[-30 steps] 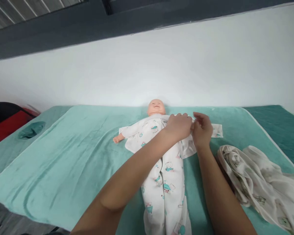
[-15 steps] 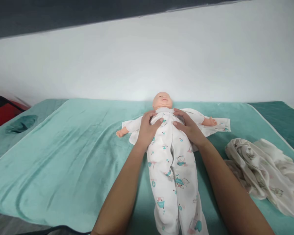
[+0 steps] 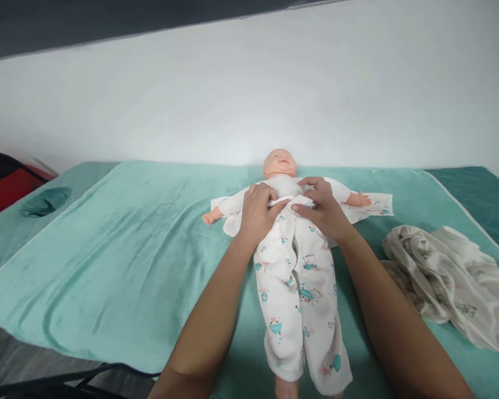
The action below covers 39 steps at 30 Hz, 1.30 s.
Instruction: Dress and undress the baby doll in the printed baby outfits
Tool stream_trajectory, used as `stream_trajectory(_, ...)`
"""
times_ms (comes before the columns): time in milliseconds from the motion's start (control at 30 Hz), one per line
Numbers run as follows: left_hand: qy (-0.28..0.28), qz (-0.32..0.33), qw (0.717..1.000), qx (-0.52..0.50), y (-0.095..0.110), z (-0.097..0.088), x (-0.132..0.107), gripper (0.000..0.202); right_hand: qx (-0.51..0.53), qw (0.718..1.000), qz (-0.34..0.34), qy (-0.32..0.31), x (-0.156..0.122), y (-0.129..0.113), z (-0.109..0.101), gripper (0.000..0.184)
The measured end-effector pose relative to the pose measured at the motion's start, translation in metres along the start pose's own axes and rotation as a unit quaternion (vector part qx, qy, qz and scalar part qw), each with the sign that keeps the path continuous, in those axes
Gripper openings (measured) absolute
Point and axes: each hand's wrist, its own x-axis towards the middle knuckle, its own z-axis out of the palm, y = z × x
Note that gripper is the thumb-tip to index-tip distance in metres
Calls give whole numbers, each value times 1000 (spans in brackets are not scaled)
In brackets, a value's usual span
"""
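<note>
at the doll's waist, the left hand (image 3: 260,213) and the right hand (image 3: 321,206) work near each other, just apart. each has bent fingers and a thumb poking in, and they look to be pinching the top edge of the printed pants (image 3: 316,266); some fingertips are hidden, so i can't be sure. the doll (image 3: 280,162) lies on its back between the two arms, its head up near the white wall (image 3: 191,105).

both legs seem to be in the pants, and a bare foot (image 3: 286,388) peeks out under one cuff, so that part looks done. the top edge is bunched up on the belly, so i think making it neat is left. a plain white shirt (image 3: 281,184) covers the chest and arms. past one arm a printed sleeve (image 3: 381,204) lies flat and looks empty, so that top seems not put on yet.

over to the right, a crumpled pale cloth (image 3: 444,282) lies on the green cover (image 3: 128,249). far off to the left is something red and black (image 3: 10,185).
</note>
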Motion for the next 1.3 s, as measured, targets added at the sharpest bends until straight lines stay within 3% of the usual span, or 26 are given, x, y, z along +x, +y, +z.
stream_trajectory(133, 2, 19, 999, 49, -8, -1, -4, 27, 61, 996, -13, 60, -9, -9, -3, 46)
stream_trajectory(267, 9, 14, 997, 73, -15, 1, -7, 20, 167, 979, 56, 105, -30, -7, -10, 54)
stream_trajectory(367, 9, 1, 997, 75, -16, 3, -9, 14, 140, 973, 117, 140, -49, -1, -11, 62)
stream_trajectory(533, 29, -39, 996, 73, -14, 2, -22, 12, 55, 984, 164, 32, -70, 2, -15, 56)
stream_trajectory(700, 18, -56, 995, 76, -1, -13, -65, 21, 4, 983, 173, -66, -77, 0, -24, 44)
stream_trajectory(767, 3, -65, 996, 57, 7, -22, -87, 26, -20, 983, 175, -51, -79, -1, -22, 42)
stream_trajectory(900, -38, -108, 993, -4, 22, -37, -122, 30, -112, 986, 112, 49, -86, -7, -8, 30)
stream_trajectory(967, -52, -131, 989, -40, 25, -42, -130, 31, -147, 981, 87, 96, -91, -11, 1, 25)
stream_trajectory(1067, -56, -140, 984, -97, 25, -44, -133, 31, -144, 976, 105, 128, -99, -14, 7, 19)
stream_trajectory(1133, -52, -133, 981, -134, 23, -43, -132, 34, -120, 979, 123, 109, -102, -13, 7, 18)
stream_trajectory(1300, -64, -149, 971, -174, 21, -42, -131, 28, -52, 989, 136, -13, -112, -12, -3, 26)
